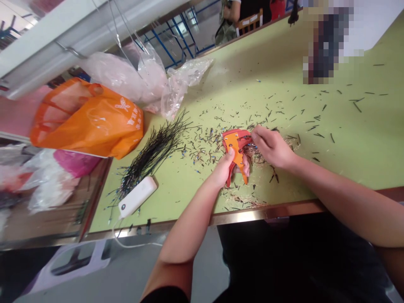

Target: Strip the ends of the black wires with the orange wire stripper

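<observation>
My left hand [223, 167] grips the handles of an orange-and-red wire stripper [237, 155], which lies tilted just above the green tabletop [353, 147]. My right hand [272, 147] sits at the tool's jaws with its fingers pinched together, apparently on a thin wire [253, 145] that is mostly hidden. Cut wire bits [206, 141] and fine copper strands [254, 153] lie scattered around both hands. To the left of my left hand rests a loose bundle of long black wires [153, 151].
A white power bank [137, 197] with a white cable sits at the table's near edge. An orange plastic bag [86, 120] and clear plastic sheeting [135, 80] lie at the left end. A metal-trimmed edge [265, 212] runs along the near side. A person stands beyond the far side.
</observation>
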A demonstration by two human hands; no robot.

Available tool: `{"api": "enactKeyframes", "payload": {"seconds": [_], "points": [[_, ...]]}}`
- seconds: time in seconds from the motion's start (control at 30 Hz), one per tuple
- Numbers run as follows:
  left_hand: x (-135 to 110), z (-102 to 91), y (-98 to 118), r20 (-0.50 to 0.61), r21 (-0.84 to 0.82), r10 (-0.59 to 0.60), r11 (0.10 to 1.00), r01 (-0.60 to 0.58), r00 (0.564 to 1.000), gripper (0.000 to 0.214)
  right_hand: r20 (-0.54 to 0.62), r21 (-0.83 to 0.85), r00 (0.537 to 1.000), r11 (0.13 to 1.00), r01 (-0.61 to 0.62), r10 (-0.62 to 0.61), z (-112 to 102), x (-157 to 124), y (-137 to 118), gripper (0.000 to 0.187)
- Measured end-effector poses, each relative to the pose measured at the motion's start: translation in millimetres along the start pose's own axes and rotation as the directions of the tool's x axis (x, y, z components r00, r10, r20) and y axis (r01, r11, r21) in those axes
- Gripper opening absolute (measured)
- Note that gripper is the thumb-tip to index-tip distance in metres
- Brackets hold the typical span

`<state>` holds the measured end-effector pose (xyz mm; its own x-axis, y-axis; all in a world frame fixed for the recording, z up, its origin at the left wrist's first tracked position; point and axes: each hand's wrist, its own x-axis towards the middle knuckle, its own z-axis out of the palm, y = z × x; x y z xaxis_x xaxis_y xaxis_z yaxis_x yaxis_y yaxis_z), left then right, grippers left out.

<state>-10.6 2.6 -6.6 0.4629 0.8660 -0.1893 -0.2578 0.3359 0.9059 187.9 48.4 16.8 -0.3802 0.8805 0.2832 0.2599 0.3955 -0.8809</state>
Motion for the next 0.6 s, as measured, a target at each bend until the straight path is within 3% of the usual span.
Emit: {"api": "enactKeyframes", "payload": {"seconds": [0.13, 0.4, 0.53, 0.6], "points": [[1, 2.5, 0, -0.030, 0.019, 0.005, 1.000, -0.004, 1.000, 0.079, -0.012, -0.007, 1.000, 1.000, 0.015, -0.015, 1, 0, -2, 0.023], [5, 8.5, -8, -0.065, 0.004, 0.001, 1.000, -0.001, 0.998, 0.078, -0.058, 0.019, 0.998, 1.000, -0.005, 0.006, 4, 0, 1, 0.027], [4, 12.7, -9, -0.077, -0.073, -0.015, 0.997, 0.010, 0.997, 0.077, -0.050, 0.244, 0.997, 0.969, -0.040, 0.053, 9, 3, 1, 0.042], [3, 16.6, -7, -0.065, -0.145, -0.032, 0.989, 0.022, 0.997, 0.077, 0.033, 0.454, 0.994, 0.884, -0.106, 0.102, 12, 4, 1, 0.048]]}}
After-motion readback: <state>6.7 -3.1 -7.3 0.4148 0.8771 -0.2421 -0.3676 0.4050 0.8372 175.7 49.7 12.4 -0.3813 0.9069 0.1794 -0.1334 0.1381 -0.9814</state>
